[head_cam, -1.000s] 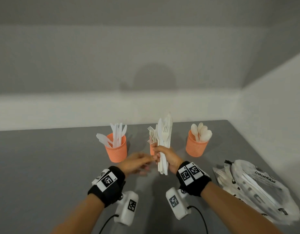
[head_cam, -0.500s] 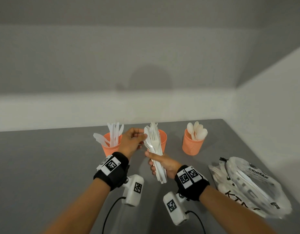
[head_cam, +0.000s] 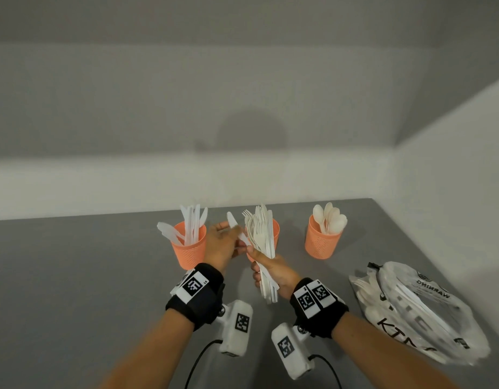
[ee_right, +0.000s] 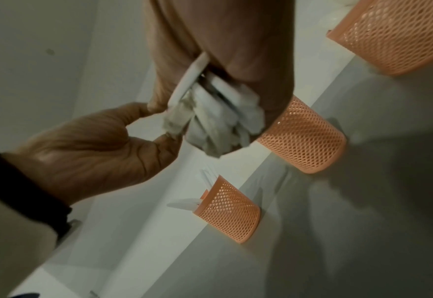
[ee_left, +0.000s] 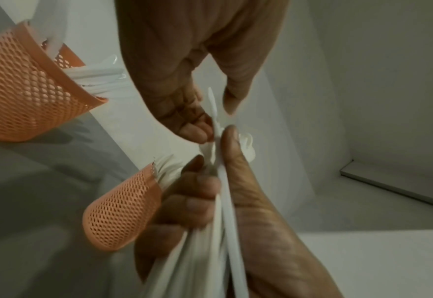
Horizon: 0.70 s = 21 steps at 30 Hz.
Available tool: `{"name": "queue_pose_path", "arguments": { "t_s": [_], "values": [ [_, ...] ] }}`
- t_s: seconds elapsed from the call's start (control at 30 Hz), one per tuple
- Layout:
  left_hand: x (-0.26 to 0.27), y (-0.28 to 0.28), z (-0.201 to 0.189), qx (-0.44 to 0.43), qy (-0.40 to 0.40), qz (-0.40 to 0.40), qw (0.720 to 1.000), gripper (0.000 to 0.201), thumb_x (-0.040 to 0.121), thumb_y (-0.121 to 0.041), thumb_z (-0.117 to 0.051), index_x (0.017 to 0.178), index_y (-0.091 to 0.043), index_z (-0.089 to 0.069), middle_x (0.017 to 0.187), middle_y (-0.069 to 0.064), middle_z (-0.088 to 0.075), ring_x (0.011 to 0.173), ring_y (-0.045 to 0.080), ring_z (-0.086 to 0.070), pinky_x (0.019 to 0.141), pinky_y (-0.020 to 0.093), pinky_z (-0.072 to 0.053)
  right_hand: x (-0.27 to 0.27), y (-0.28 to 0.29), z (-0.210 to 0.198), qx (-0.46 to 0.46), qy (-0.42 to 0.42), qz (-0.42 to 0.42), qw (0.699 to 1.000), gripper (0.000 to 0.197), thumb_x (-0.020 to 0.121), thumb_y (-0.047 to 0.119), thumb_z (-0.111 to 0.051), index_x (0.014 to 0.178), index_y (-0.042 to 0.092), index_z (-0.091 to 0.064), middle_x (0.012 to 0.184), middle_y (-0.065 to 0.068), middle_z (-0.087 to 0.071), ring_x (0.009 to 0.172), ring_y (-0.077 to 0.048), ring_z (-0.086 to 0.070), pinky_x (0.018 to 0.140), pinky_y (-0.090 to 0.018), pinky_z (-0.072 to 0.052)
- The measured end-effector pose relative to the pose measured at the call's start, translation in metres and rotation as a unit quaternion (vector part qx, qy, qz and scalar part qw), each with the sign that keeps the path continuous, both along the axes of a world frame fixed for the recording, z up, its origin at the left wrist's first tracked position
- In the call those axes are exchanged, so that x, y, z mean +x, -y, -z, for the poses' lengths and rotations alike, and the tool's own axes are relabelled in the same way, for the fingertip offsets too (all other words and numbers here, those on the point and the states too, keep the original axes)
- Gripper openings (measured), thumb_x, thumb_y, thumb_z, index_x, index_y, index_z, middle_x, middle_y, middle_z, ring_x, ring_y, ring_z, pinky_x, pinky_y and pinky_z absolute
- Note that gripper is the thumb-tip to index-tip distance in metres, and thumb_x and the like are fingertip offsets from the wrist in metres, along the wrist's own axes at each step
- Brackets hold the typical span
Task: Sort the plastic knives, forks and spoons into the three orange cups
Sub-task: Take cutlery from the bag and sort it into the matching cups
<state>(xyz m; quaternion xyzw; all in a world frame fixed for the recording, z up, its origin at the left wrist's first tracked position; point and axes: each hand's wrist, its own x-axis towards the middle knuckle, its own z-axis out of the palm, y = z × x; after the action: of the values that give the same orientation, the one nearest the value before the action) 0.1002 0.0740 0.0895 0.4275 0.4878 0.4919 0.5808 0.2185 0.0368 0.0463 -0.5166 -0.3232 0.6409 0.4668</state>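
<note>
Grey worktop (head_cam: pixel 74 276); plastic bag (head_cam: pixel 419 310) at right edge. Three orange cups along back edge: knife cup (head_cam: pixel 188 248), middle cup (head_cam: pixel 275 231), spoon cup (head_cam: pixel 321 242). Right hand (head_cam: pixel 273 272) fist-grips cutlery bundle (head_cam: pixel 263 242) over the middle cup. Left hand (head_cam: pixel 221 242) pinches one knife (head_cam: pixel 237 227), just beside bundle.

A crumpled clear plastic bag (head_cam: pixel 428 313) printed with black lettering and the word WARNING lies near the right edge of the flat grey counter (head_cam: pixel 74 276), which meets pale grey walls (head_cam: pixel 242 94) along its back and right edges.
</note>
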Motion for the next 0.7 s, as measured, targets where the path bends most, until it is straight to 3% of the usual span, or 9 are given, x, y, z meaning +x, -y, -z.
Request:
{"name": "queue_pose_path", "arguments": {
  "t_s": [0.07,0.13,0.27,0.37,0.43,0.53,0.63,0.7],
  "values": [
    [0.000,0.002,0.005,0.009,-0.033,0.017,0.999,0.017,0.089,-0.005,-0.056,0.105,0.000,-0.053,0.084,0.014,-0.065,0.066,0.016,-0.063,0.057,0.020,-0.057,-0.002,-0.002,-0.001,0.007,0.010,0.001,1.000,0.020,0.084,0.034,-0.065,0.081,0.016,-0.056,0.044,0.005,-0.046,0.035,-0.008,-0.043,0.040,-0.018,-0.040],
    [-0.001,0.003,0.007,0.023,-0.044,0.019,0.999,0.004,0.090,-0.004,-0.055,0.092,-0.002,-0.058,0.085,0.016,-0.066,0.064,0.014,-0.065,0.060,0.018,-0.057,-0.002,-0.004,-0.002,0.004,0.011,-0.002,1.000,0.024,0.083,0.038,-0.065,0.082,0.016,-0.057,0.045,0.005,-0.046,0.036,-0.008,-0.043,0.040,-0.019,-0.040],
    [-0.004,-0.004,-0.005,0.024,-0.017,-0.033,0.999,0.011,0.097,-0.009,-0.043,0.086,-0.013,-0.047,0.072,0.007,-0.067,0.061,0.015,-0.060,0.057,0.021,-0.052,-0.001,-0.006,-0.002,-0.028,-0.026,0.011,0.999,0.033,0.077,0.051,-0.063,0.083,0.018,-0.057,0.048,0.004,-0.043,0.037,-0.007,-0.042,0.040,-0.019,-0.040],
    [-0.012,-0.014,-0.017,0.018,0.053,-0.091,0.994,0.020,0.098,-0.010,-0.034,0.082,-0.019,-0.041,0.062,0.003,-0.054,0.052,0.013,-0.055,0.056,0.026,-0.046,0.005,-0.005,-0.001,-0.042,-0.060,0.018,0.997,0.012,0.090,0.033,-0.057,0.094,0.022,-0.054,0.043,0.007,-0.040,0.035,-0.006,-0.039,0.040,-0.019,-0.038],
    [-0.019,-0.020,-0.020,0.010,0.046,-0.095,0.994,0.021,0.096,-0.011,-0.037,0.078,-0.019,-0.042,0.058,0.001,-0.039,0.037,0.005,-0.044,0.044,0.020,-0.040,0.008,-0.003,-0.001,-0.041,-0.093,0.007,0.995,0.005,0.091,0.018,-0.053,0.093,0.023,-0.052,0.040,0.008,-0.037,0.033,-0.005,-0.037,0.040,-0.018,-0.038],
    [-0.023,-0.018,-0.014,-0.010,-0.047,-0.010,0.999,0.026,0.090,-0.017,-0.054,0.067,-0.016,-0.041,0.057,0.000,-0.031,0.031,0.003,-0.029,0.034,0.015,-0.025,0.010,0.000,-0.006,-0.037,-0.145,-0.031,0.988,0.014,0.090,0.011,-0.048,0.083,0.023,-0.052,0.038,0.009,-0.035,0.034,-0.004,-0.039,0.045,-0.019,-0.046],
    [-0.017,0.000,-0.004,-0.012,-0.097,0.142,0.985,0.032,0.081,-0.040,-0.066,0.074,-0.011,-0.054,0.060,0.000,-0.041,0.041,0.006,-0.030,0.041,0.018,-0.025,0.005,0.003,-0.013,-0.038,-0.174,-0.093,0.980,0.014,0.083,0.011,-0.053,0.074,0.021,-0.057,0.037,0.009,-0.037,0.036,-0.005,-0.043,0.048,-0.019,-0.048],
    [-0.013,0.008,0.003,-0.001,-0.099,0.212,0.972,0.041,0.069,-0.055,-0.069,0.064,-0.017,-0.055,0.055,-0.003,-0.042,0.045,0.008,-0.032,0.044,0.020,-0.024,0.000,0.006,-0.018,-0.043,-0.150,-0.136,0.978,0.007,0.075,0.016,-0.052,0.071,0.021,-0.056,0.036,0.010,-0.037,0.035,-0.004,-0.040,0.042,-0.016,-0.042]
  ]
}}
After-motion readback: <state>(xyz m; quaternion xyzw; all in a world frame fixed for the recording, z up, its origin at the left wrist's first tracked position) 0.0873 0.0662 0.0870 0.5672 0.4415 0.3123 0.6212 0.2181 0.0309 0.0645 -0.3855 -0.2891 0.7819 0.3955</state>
